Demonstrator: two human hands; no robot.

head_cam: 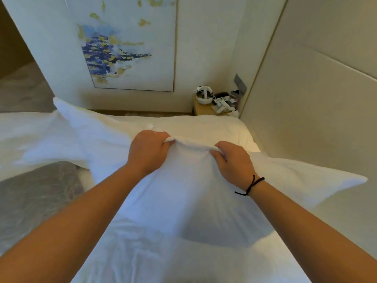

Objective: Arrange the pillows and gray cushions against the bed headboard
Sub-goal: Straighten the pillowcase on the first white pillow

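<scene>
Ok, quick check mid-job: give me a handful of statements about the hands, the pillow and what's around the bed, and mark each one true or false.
1. Both hands grip the top edge of the white pillow. True: the left hand and right hand bunch its fabric.
2. The left wrist wears a dark cord bracelet. False: the bracelet is on the right wrist.
3. A gray cushion lies at lower left. True.
4. The painting on the wall is all red. False: it is blue and yellow on a pale ground.
5. The bedside table holds several small items. True.
</scene>
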